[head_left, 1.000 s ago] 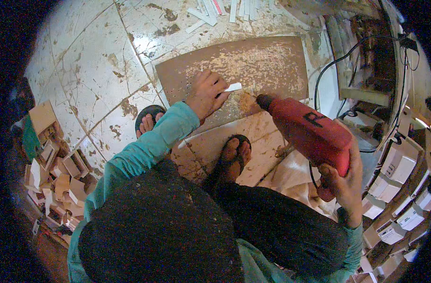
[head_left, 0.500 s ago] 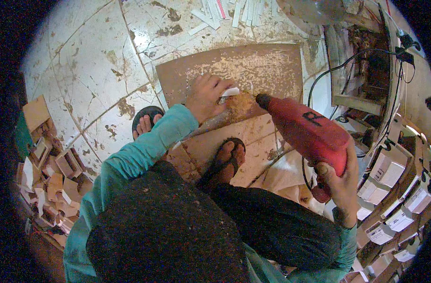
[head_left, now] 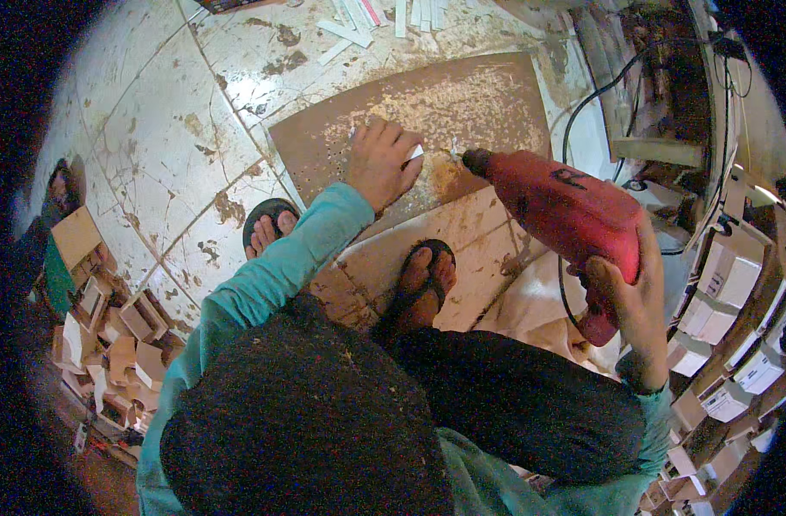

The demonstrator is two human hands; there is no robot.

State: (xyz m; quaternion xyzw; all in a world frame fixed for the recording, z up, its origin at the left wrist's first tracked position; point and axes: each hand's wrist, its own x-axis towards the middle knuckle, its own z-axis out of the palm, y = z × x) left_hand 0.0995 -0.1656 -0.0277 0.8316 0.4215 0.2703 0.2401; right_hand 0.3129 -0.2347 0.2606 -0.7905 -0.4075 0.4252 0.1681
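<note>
One hefty-looking red pistol-shaped drill (head_left: 565,211) off their two o'clock, right hand (head_left: 627,279) fingers wrapped round its handle (head_left: 598,320) (best hold imo). Left hand (head_left: 383,163) fingers pinch a small, light-looking white strip (head_left: 417,153), one o'clock.

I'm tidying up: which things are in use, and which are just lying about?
In use:
red drill, in the right hand;
white piece, in the left hand;
brown board, below.

Lying about, apparently:
white strips (perhaps related);
brown boxes;
white boxes.
</note>
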